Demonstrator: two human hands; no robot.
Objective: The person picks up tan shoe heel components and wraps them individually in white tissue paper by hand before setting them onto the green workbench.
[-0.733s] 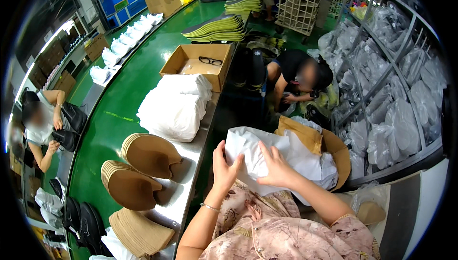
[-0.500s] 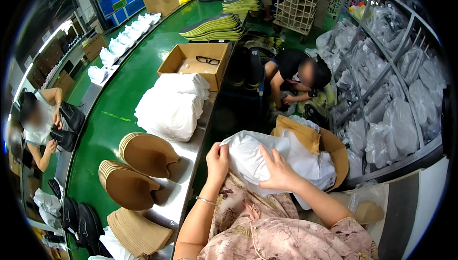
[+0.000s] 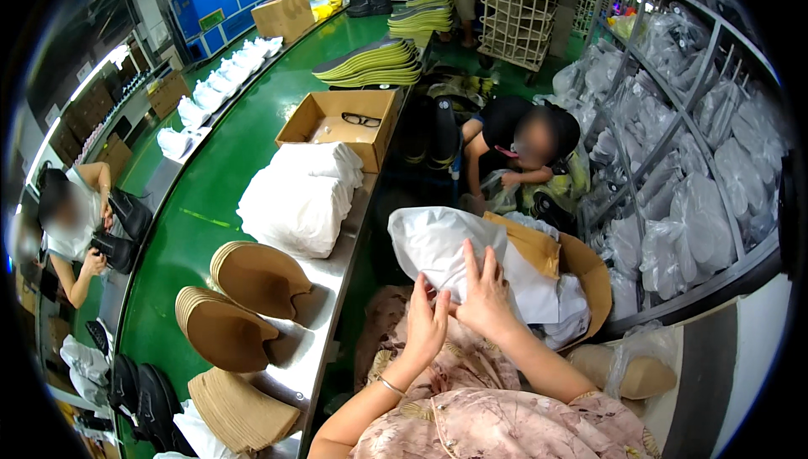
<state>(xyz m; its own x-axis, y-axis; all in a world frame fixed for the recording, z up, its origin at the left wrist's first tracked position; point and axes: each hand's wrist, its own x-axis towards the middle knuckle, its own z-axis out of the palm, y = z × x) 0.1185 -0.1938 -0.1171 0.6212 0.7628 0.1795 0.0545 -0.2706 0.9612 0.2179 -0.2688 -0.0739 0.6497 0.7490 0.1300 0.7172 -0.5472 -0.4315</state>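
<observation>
A puffy white sheet (image 3: 438, 244), seemingly thin paper or film, bulges up in front of me. My right hand (image 3: 488, 295) grips its near side, index and middle fingers stretched along the surface. Just left of it, my left hand (image 3: 427, 320) is at the sheet's lower edge, fingers extended and apart, its tips close to my right hand. What lies inside or under the sheet is hidden. More white sheets (image 3: 539, 291) and a brown paper piece (image 3: 530, 244) lie in a cardboard box (image 3: 593, 278) to the right.
Along the metal ledge (image 3: 324, 291) at left stand curved brown cardboard forms (image 3: 223, 333), a white stack (image 3: 299, 198) and an open carton (image 3: 337, 118) with eyeglasses. A crouching co-worker (image 3: 518, 139) is ahead. Bagged items (image 3: 686, 232) fill a rack at right; another person (image 3: 71, 215) handles black shoes.
The white sheet has risen and puffed up away from me. My left hand has let go of its left corner and moved right and nearer, beside my right hand.
</observation>
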